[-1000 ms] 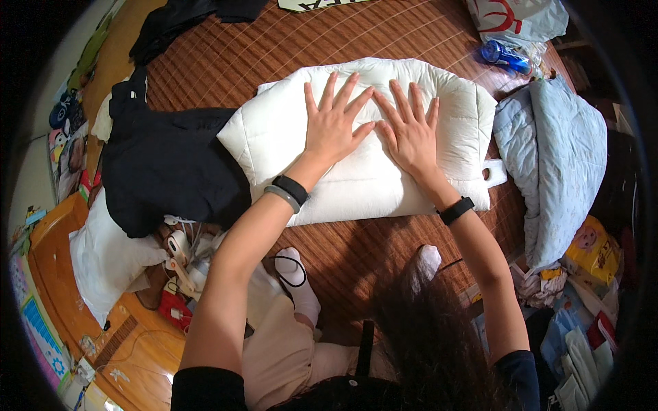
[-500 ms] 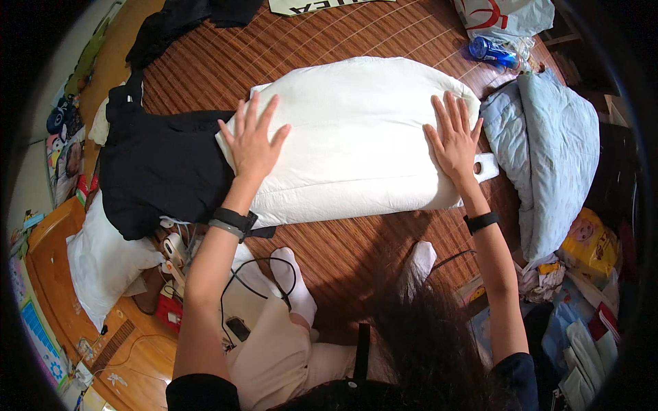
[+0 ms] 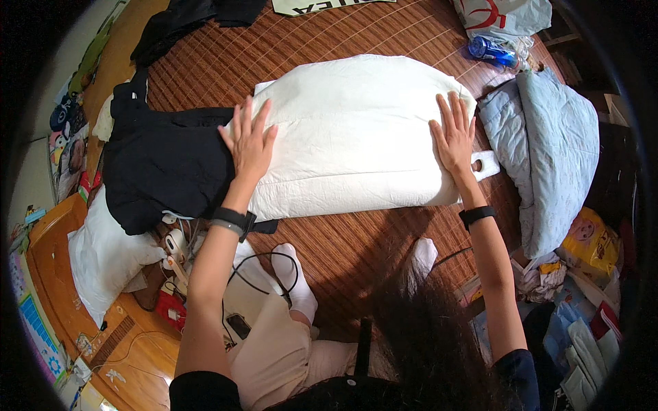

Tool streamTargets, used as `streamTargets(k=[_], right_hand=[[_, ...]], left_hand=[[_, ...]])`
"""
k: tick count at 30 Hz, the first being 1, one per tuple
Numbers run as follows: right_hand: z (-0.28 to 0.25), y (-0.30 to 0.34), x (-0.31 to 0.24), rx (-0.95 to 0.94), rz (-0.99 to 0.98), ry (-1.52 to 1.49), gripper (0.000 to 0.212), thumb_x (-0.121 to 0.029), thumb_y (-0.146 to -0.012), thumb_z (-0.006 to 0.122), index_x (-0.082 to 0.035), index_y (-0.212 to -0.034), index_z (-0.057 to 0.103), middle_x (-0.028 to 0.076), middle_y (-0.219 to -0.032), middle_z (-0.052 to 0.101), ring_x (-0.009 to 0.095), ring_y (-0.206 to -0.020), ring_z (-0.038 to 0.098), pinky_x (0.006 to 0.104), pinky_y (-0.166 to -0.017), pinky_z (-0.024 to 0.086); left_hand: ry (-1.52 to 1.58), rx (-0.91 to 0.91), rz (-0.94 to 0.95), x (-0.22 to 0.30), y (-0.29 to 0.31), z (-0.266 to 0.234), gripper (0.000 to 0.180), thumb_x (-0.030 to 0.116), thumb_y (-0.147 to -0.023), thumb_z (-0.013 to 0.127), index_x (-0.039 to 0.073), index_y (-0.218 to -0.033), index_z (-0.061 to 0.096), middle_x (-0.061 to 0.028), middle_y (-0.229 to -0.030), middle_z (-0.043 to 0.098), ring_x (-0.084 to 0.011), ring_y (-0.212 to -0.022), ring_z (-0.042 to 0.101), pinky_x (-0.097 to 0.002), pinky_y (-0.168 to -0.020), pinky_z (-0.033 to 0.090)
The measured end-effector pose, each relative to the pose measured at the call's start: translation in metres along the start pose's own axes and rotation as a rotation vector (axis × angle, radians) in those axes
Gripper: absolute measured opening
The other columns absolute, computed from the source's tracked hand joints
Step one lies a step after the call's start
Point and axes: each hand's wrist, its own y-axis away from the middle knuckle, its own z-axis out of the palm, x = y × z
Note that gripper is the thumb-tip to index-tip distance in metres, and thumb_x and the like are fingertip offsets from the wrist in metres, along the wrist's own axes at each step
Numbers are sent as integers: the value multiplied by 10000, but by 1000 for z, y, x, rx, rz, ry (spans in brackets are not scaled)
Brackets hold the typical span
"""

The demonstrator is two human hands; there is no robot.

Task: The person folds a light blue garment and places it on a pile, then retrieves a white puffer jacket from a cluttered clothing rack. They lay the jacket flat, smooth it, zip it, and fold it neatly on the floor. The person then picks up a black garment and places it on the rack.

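Note:
A broad piece of white fabric (image 3: 356,130) with a seam near its front edge lies smooth before me, over something flat whose shape is mostly hidden. My left hand (image 3: 251,147) rests palm down on its left end, fingers spread. On the right end lies my right hand (image 3: 454,137), also flat with fingers extended. A white tab with a hole (image 3: 489,164) sticks out from under the fabric beside my right wrist. Black clothing (image 3: 168,164) lies against the fabric's left end, close to my left hand. Neither hand grasps anything.
Brown slatted matting (image 3: 329,236) covers the surface. A pale blue quilt (image 3: 555,151) is heaped at the right, with a blue bottle (image 3: 492,52) and a plastic bag (image 3: 504,15) beyond it. A white pillow (image 3: 113,257) and cables lie at lower left.
My left hand has slid slightly outward toward the fabric's left edge, its fingers a little closer together. My right hand stays flat in nearly the same spot. The view has shifted slightly.

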Motion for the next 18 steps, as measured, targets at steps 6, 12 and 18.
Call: streamTargets(k=[6,12,18], right_hand=[[5,9,4,52,85,-37,655,-571,-1053,503,-302,-1641,397,74,-1754,244,303,-1631,159,614,-1288,110],[14,7,13,102,162,-136,665,-598,-1062,471,-286,-1645,395,100,-1761,216,339,-1629,151,643,-1260,156],[17,8,23,128,176,-177,662,-599,-1083,430,-259,-1649,391,156,-1756,198,376,-1618,153,545,-1295,151]], left_hand=[[412,48,-204,-23,41,-16,707,377,-1098,528,101,-1682,241,-245,-1744,146,-440,-1589,206,-477,-1271,259],[601,62,-428,-30,47,-15,664,374,-1096,545,30,-1629,350,-259,-1595,472,-396,-1465,474,-426,-1198,372],[1123,77,-763,-41,44,-19,686,385,-991,753,-38,-1484,534,-163,-1356,669,-219,-1231,641,-325,-1042,499]])
